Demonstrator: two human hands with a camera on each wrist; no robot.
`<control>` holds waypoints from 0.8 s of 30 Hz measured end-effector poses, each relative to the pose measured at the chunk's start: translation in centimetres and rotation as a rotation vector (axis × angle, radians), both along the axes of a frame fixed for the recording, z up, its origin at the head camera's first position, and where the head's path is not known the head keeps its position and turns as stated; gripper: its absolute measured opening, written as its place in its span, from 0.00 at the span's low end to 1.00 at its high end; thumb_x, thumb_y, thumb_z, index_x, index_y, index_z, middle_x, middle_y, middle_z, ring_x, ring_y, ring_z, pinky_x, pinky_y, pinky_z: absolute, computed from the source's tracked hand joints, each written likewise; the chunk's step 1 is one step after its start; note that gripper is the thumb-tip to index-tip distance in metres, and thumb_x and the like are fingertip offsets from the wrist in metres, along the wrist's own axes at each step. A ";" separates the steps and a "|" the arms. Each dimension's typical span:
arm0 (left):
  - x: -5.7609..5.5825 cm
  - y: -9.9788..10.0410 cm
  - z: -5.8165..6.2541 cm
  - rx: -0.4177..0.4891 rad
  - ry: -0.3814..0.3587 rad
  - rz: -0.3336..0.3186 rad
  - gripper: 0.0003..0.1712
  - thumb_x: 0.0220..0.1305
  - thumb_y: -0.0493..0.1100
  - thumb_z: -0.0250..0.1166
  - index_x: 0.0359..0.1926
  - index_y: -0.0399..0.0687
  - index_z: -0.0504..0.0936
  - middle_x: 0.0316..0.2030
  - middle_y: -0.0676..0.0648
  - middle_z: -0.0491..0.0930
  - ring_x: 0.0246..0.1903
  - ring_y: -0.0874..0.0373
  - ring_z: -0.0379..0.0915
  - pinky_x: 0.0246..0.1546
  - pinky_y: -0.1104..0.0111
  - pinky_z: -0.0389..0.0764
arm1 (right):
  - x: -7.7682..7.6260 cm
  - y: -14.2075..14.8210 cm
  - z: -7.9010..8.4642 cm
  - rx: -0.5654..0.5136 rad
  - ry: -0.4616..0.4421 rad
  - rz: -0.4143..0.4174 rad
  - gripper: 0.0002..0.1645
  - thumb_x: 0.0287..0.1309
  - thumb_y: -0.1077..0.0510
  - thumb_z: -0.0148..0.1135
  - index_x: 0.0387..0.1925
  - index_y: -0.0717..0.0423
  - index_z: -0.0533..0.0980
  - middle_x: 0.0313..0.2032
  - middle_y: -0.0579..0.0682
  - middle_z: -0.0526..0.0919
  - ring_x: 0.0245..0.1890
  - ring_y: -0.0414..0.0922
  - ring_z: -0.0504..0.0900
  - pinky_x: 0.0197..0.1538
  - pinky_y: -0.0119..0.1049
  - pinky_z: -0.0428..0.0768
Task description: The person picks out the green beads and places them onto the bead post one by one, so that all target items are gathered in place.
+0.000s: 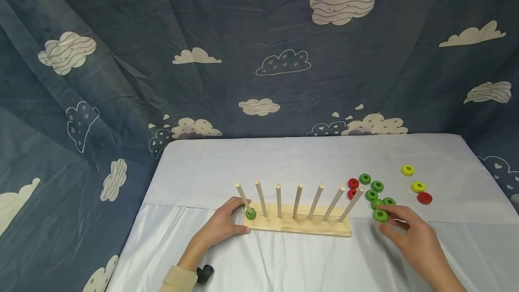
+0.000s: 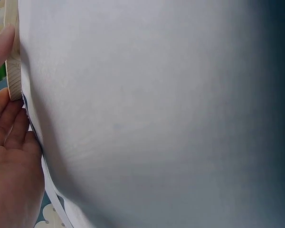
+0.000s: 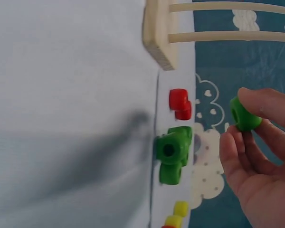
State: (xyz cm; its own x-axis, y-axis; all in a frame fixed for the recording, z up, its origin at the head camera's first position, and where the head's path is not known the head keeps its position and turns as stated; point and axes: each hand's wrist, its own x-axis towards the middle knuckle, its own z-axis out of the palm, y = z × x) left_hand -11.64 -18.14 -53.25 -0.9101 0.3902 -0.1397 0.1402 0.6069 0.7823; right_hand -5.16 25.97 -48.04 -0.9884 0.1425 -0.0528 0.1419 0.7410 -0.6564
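A wooden peg board (image 1: 298,225) with several upright pegs lies on the white cloth. My left hand (image 1: 220,224) holds its left end, thumb along the front edge and fingers at the back corner. Around the leftmost peg sits one green ring (image 1: 251,216). Right of the board, my right hand (image 1: 419,238) pinches another green ring (image 1: 380,220) between thumb and fingers. In the right wrist view this held ring (image 3: 248,118) is raised above the cloth. Close behind it lie several loose green rings (image 1: 377,190).
Two red rings (image 1: 353,179) lie beside the green ones, one partly hidden by the rightmost peg. Farther right are two yellow rings (image 1: 418,190) and another red ring (image 1: 424,198). A dark cloud-print curtain (image 1: 243,21) hangs behind the cloth-covered table (image 1: 227,166).
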 end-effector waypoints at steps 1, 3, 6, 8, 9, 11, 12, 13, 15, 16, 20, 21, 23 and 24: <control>0.0 0.0 0.0 -0.001 0.000 0.000 0.43 0.48 0.46 0.79 0.66 0.56 0.72 0.60 0.57 0.71 0.68 0.51 0.59 0.68 0.49 0.59 | -0.1 0.0 0.2 -0.002 0.007 0.002 0.33 0.50 0.65 0.74 0.59 0.59 0.74 0.53 0.60 0.74 0.46 0.56 0.78 0.48 0.51 0.80; 0.0 0.0 0.0 -0.002 0.002 -0.001 0.43 0.48 0.46 0.79 0.66 0.56 0.72 0.60 0.57 0.71 0.68 0.51 0.59 0.68 0.49 0.60 | -0.2 -0.1 0.7 -0.007 0.034 0.011 0.33 0.51 0.65 0.74 0.60 0.58 0.74 0.53 0.59 0.75 0.47 0.55 0.78 0.47 0.48 0.80; 0.0 0.0 0.0 -0.003 0.004 0.003 0.42 0.48 0.46 0.79 0.66 0.56 0.73 0.60 0.57 0.71 0.68 0.51 0.60 0.68 0.49 0.60 | -0.8 0.0 1.5 -0.003 0.096 0.028 0.33 0.51 0.64 0.74 0.60 0.57 0.74 0.54 0.58 0.77 0.46 0.53 0.80 0.45 0.42 0.80; 0.0 0.0 0.1 -0.005 0.006 0.005 0.42 0.48 0.46 0.79 0.65 0.57 0.73 0.60 0.57 0.72 0.68 0.51 0.60 0.67 0.49 0.60 | -1.2 0.0 2.1 0.000 0.142 0.039 0.32 0.51 0.64 0.74 0.59 0.56 0.75 0.53 0.56 0.78 0.45 0.48 0.80 0.45 0.34 0.81; 0.0 0.0 0.1 -0.004 0.007 0.005 0.42 0.48 0.46 0.79 0.65 0.56 0.73 0.60 0.57 0.72 0.68 0.51 0.60 0.67 0.49 0.60 | -1.4 0.1 2.4 0.004 0.161 0.043 0.32 0.50 0.64 0.74 0.58 0.56 0.75 0.53 0.56 0.79 0.44 0.44 0.81 0.44 0.31 0.80; 0.0 0.0 0.1 -0.004 0.007 0.005 0.42 0.48 0.47 0.79 0.65 0.57 0.73 0.60 0.57 0.72 0.68 0.51 0.60 0.68 0.49 0.60 | -1.8 0.1 2.8 0.007 0.185 0.052 0.31 0.50 0.64 0.74 0.58 0.55 0.76 0.52 0.55 0.80 0.41 0.34 0.79 0.44 0.25 0.79; 0.0 0.0 0.1 -0.004 0.006 0.003 0.42 0.48 0.47 0.79 0.65 0.57 0.73 0.60 0.57 0.71 0.68 0.51 0.60 0.68 0.49 0.60 | -2.0 0.1 3.0 0.002 0.196 0.056 0.31 0.50 0.64 0.75 0.57 0.55 0.76 0.51 0.55 0.80 0.40 0.29 0.78 0.44 0.22 0.78; -0.1 0.0 0.0 -0.002 0.005 0.003 0.42 0.48 0.47 0.79 0.65 0.57 0.73 0.60 0.57 0.71 0.68 0.51 0.60 0.68 0.49 0.60 | -2.1 0.1 3.2 -0.002 0.208 0.061 0.30 0.50 0.64 0.75 0.57 0.55 0.76 0.50 0.55 0.81 0.39 0.25 0.76 0.44 0.18 0.77; -0.1 0.0 0.0 0.001 0.003 0.000 0.42 0.48 0.47 0.79 0.66 0.57 0.73 0.60 0.57 0.71 0.68 0.51 0.59 0.68 0.49 0.60 | -2.3 0.1 3.5 -0.009 0.221 0.069 0.30 0.51 0.63 0.75 0.57 0.55 0.77 0.50 0.54 0.81 0.40 0.27 0.78 0.45 0.18 0.76; -0.1 0.0 0.0 0.003 0.003 -0.001 0.42 0.48 0.47 0.79 0.66 0.57 0.73 0.60 0.57 0.71 0.68 0.52 0.59 0.68 0.49 0.60 | -2.4 0.0 3.7 -0.013 0.227 0.074 0.29 0.52 0.63 0.74 0.57 0.55 0.77 0.50 0.54 0.81 0.42 0.31 0.79 0.45 0.17 0.75; -0.1 0.0 0.0 0.008 0.004 -0.003 0.41 0.49 0.46 0.79 0.65 0.57 0.73 0.60 0.58 0.71 0.68 0.53 0.59 0.68 0.50 0.61 | -2.7 -0.2 4.4 -0.019 0.258 0.078 0.29 0.54 0.63 0.73 0.58 0.54 0.77 0.53 0.53 0.80 0.48 0.50 0.81 0.47 0.12 0.71; 0.0 0.0 0.0 0.009 0.006 -0.004 0.41 0.49 0.46 0.79 0.65 0.57 0.73 0.60 0.58 0.71 0.68 0.53 0.59 0.68 0.50 0.61 | -2.8 -0.2 4.6 -0.017 0.269 0.081 0.29 0.54 0.63 0.73 0.58 0.53 0.77 0.53 0.53 0.80 0.48 0.49 0.80 0.48 0.12 0.70; 0.0 0.0 0.0 0.008 0.006 -0.002 0.41 0.49 0.46 0.79 0.65 0.57 0.73 0.60 0.57 0.71 0.68 0.52 0.59 0.67 0.50 0.61 | -2.9 -0.3 5.0 -0.019 0.300 0.087 0.29 0.54 0.62 0.73 0.58 0.52 0.77 0.54 0.52 0.80 0.49 0.44 0.79 0.48 0.09 0.66; 0.1 0.0 0.0 0.008 0.006 -0.002 0.41 0.49 0.46 0.79 0.65 0.57 0.73 0.60 0.57 0.71 0.68 0.52 0.59 0.68 0.50 0.61 | -3.0 -0.4 5.3 -0.021 0.316 0.088 0.29 0.54 0.62 0.73 0.59 0.51 0.77 0.54 0.52 0.80 0.49 0.40 0.78 0.48 0.08 0.65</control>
